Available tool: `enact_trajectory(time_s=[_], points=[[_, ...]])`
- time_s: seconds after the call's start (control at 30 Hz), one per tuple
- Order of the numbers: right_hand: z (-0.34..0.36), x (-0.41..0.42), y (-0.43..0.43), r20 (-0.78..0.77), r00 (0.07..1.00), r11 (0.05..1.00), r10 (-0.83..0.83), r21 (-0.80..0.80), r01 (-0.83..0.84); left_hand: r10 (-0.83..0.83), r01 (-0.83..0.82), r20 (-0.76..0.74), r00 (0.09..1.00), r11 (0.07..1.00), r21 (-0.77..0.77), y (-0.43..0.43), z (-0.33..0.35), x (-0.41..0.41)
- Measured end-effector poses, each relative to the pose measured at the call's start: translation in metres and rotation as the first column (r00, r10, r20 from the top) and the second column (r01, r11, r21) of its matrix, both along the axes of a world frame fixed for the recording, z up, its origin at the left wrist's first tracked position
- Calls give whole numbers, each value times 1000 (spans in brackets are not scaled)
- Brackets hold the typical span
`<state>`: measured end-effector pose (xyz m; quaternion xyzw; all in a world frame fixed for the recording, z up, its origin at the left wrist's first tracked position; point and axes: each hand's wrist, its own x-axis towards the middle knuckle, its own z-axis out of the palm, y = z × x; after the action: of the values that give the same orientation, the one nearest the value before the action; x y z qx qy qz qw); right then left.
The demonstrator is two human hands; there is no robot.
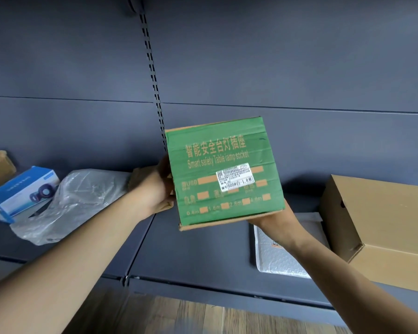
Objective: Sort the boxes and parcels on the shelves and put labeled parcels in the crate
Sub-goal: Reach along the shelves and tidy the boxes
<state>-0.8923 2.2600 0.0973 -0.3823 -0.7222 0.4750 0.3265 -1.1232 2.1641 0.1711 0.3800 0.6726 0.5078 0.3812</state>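
Above the dark grey metal shelf (pixel 198 249), held clear of it, a green-printed cardboard box (pixel 223 174) sits between both hands. The left hand (pixel 155 189) pinches its left edge. The right hand (pixel 273 216) props the lower right corner from beneath, fingers hidden, so I cannot tell how far they curl. With so little support, a loosened left grip could tip the box onto the white bubble mailer (pixel 275 259) below. Its green face with the white label (pixel 235 177) points toward the camera, print upright, top edge rising rightward. That face looks nearly square, so no long axis stands out.
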Motion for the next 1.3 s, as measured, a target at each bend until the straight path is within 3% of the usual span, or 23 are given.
enact_trajectory(time_s=[0.1, 0.23, 0.53, 0.67, 0.73, 0.87, 1.0, 1.2, 1.3], points=[[-2, -2, 1, 27, 1000, 1000, -9, 6, 9, 73, -76, 113, 991, 997, 21, 6, 8, 8], [4, -4, -5, -28, 1000, 999, -12, -47, 11, 37, -36, 21, 999, 998, -45, 5, -3, 7], [21, -13, -13, -77, 991, 984, -113, -148, 101, -33, 45, 57, 998, 973, -225, 6, -3, -8], [15, -22, -8, -35, 987, 973, -158, -173, 150, -83, 63, -54, 995, 953, -296, 2, -13, -11], [9, -24, -7, 34, 987, 976, -159, -143, 162, -116, 81, -101, 988, 952, -294, 1, -18, -11], [3, -21, -6, 155, 977, 982, -150, -92, 166, -156, 139, -41, 987, 951, -277, 0, -18, -1], [4, -20, -8, 286, 948, 990, -139, 8, 143, -117, 100, -60, 991, 968, -232, 8, -20, 9], [17, -32, -21, 332, 935, 972, -125, 232, 47, -10, -26, -290, 957, 993, -119, 13, -5, 3], [24, -50, -26, 328, 940, 950, -90, 313, -18, 46, -90, -325, 945, 988, -124, 9, -11, -21]])
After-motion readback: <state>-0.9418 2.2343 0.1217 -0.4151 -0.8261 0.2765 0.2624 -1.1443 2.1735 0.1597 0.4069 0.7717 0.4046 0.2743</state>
